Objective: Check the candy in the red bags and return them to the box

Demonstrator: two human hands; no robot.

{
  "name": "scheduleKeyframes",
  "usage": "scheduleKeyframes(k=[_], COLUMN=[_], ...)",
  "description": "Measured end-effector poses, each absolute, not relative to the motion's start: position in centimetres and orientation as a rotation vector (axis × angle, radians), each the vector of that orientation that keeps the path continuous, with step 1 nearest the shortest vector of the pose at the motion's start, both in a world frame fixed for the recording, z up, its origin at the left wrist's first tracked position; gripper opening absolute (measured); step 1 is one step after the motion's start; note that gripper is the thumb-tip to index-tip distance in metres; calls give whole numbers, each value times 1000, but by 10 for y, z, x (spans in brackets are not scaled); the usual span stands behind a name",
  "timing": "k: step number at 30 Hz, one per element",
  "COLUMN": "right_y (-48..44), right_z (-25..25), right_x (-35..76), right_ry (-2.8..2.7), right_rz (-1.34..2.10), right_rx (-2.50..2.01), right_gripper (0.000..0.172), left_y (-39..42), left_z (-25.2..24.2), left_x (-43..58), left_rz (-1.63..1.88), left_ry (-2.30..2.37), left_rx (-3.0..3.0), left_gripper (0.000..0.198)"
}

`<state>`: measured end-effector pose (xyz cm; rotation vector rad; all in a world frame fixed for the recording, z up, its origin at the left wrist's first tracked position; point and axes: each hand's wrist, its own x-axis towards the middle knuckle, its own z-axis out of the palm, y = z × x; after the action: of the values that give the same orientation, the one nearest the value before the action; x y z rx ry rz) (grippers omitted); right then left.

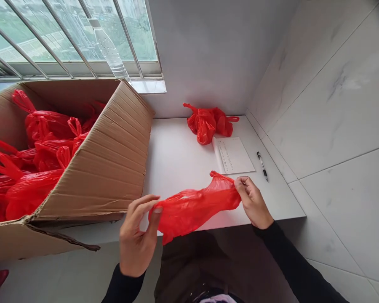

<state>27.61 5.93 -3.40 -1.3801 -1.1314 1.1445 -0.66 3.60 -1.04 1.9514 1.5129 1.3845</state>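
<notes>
The red plastic bag is stretched between the two hands, over the front edge of the white table. The left hand pinches one end between thumb and fingers; the right hand grips the other end the same way. This bag looks flat and loose, with no knot in it yet, though its folds make it hard to tell whether anything is inside. Just beyond it lie an open notebook and, to its right, a pen, neither one touched. Behind the notebook, against the wall, sit bunched red bags, which look filled and closed. On the left, the cardboard box holds many more filled bags, so bagging seems well advanced, with the one in hand unfinished
</notes>
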Motion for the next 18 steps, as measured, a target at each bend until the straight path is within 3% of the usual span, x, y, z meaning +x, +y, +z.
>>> scheduleKeyframes(k=[5,10,13,18], right_y=[39,35,36,27], right_z=[-14,1,5,12], right_x=[277,271,270,269], right_ry=[-1224,-1248,-1190,-1261], right_rz=[1256,1087,986,854], right_rx=[-1419,-1512,-1452,-1511], right_gripper=[30,30,29,26], left_y=[1,-20,-25,-33], left_z=[2,13,22,27], left_x=[-21,-26,-24,-19], left_rz=[1368,1245,1134,1004], left_ry=[1462,1431,1519,1546], left_rx=[1950,1497,1086,991], left_gripper=[33,16,35,38])
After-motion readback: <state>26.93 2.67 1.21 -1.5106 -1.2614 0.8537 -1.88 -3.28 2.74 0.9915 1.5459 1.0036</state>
